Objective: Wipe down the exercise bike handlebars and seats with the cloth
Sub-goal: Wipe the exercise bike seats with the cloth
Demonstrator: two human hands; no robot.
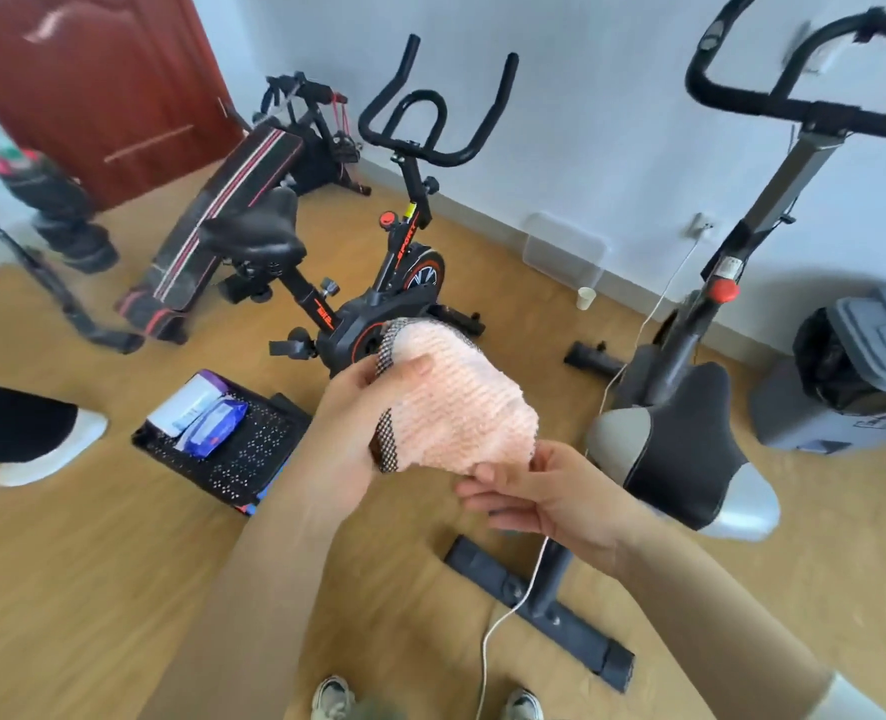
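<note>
Between both hands, left of the near seat [690, 449]: pink cloth [461, 402], held up in mid-air.
L fingers: left hand [357, 423] closed on cloth's dark checked edge, thumb [409, 367] pressed on top.
R fingers: right hand [539, 501] pinching the lower corner, fingertips [482, 472] touching the hem; rest of hand loose.
Cloth vs fingers: drapes over L hand, bulk sits above R fingers, clear of both bikes.
Step, prob.: folding/bunching cloth into a pad before wiping.
Do it well: fold w/ fluffy side out, keep checked edge tucked in palm, one flat face free; grip w/ one hand so the other can steady the bike.
Near seat: just right of cloth, black w/ grey ends, not yet touched.
Near handlebars [815, 101]: well above the seat, up-right.
Far bike [378, 283]: behind cloth, well left of near seat.
White cord [513, 605]: hangs below R hand; mind snagging.
</note>
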